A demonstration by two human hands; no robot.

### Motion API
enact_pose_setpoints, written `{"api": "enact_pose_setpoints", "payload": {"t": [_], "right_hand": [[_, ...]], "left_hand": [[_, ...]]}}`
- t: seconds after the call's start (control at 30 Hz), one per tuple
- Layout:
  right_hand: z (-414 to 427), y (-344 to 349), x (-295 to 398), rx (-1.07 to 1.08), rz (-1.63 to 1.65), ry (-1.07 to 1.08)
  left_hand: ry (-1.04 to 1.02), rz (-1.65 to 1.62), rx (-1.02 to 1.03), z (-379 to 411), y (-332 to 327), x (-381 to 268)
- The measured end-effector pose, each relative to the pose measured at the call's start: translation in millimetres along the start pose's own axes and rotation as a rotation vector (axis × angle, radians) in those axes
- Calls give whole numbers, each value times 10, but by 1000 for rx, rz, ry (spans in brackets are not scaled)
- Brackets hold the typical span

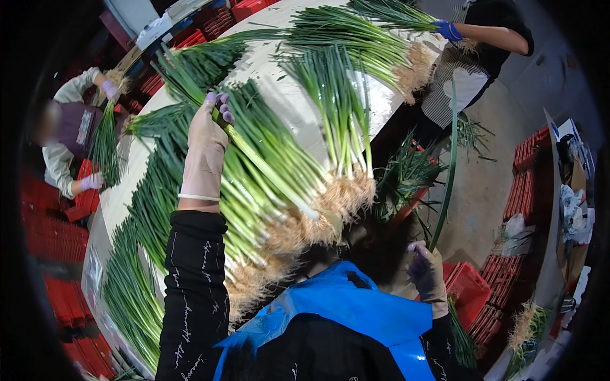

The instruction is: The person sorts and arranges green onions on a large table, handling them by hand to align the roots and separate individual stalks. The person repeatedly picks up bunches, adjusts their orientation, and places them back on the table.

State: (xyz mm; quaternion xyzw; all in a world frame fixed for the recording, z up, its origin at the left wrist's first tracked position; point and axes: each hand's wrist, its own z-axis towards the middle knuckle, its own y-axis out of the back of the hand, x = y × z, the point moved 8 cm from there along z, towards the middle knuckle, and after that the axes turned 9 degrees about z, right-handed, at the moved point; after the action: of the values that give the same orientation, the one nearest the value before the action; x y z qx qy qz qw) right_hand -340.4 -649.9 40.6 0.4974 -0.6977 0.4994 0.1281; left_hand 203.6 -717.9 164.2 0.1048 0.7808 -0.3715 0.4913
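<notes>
My left hand (pixel 209 133), in a pale glove with purple fingertips, grips a thick green onion (pixel 267 175) partway along its stalk. The white root end of this onion points toward me, above rows of bunched green onions (pixel 271 128) with tan roots. Off to my right and low, my right hand (pixel 425 269), gloved alike, pinches one long green leaf (pixel 450 176) that stands up from the fingers. A separate bunch of green onions (pixel 340 109) lies ahead of me, roots toward me.
A pale table (pixel 264 59) bears the onions. Two co-workers handle bunches, one purple-gloved hand (pixel 110 90) at left, one blue-gloved hand (pixel 448 31) at upper right. A red crate of leaf trimmings (pixel 407 174), a red crate (pixel 467 285) and stacked red crates (pixel 524 176) stand to my right.
</notes>
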Motion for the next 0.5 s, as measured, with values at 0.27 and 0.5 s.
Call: {"api": "enact_pose_setpoints", "payload": {"t": [0.27,0.5], "right_hand": [[1528,600,787,-202,-282,9],[2555,356,891,-241,-798,177]], "left_hand": [[73,230,135,621,-1455,611],[430,1172,-31,532,-1475,1659]]}}
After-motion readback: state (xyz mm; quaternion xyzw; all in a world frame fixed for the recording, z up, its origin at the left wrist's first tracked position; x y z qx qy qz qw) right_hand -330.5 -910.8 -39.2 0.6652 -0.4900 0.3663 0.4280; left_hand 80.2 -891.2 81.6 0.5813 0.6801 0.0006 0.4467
